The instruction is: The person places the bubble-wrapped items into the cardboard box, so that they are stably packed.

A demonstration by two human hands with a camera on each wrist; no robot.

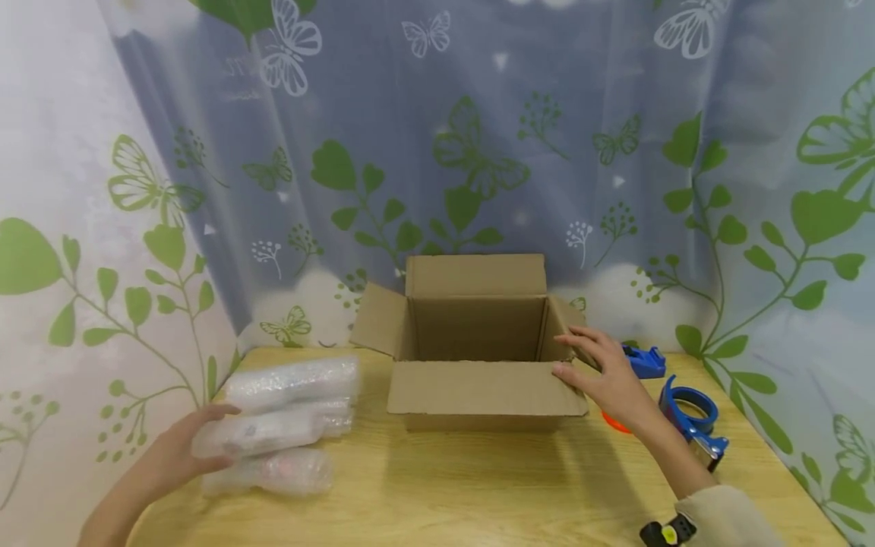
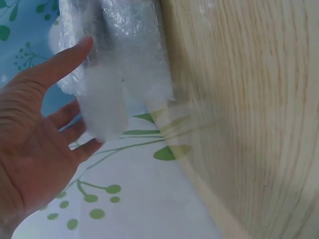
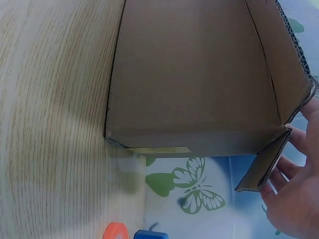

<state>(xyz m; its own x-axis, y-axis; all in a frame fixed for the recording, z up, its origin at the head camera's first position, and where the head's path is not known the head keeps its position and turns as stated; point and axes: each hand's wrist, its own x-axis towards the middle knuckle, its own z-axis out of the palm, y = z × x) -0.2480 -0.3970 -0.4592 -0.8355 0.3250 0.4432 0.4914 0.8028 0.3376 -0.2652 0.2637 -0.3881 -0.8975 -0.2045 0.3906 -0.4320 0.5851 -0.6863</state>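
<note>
Left hand on a wrapped package, right hand at a cardboard box

Near the tabletop's [image 1: 465,486] left edge, the left hand [image 1: 167,452] clasps the left end of the middle bubble-wrapped package [image 1: 273,434] between thumb and fingers. Its long axis runs sideways, the free end pointing right. Other wrapped packages [image 1: 294,382] lie alongside, roughly parallel. Toward the back edge, the cardboard box [image 1: 488,387] sits open upward, long axis sideways; the right hand [image 1: 608,380], thumb and fingers apart, touches its right-side flaps.
</note>
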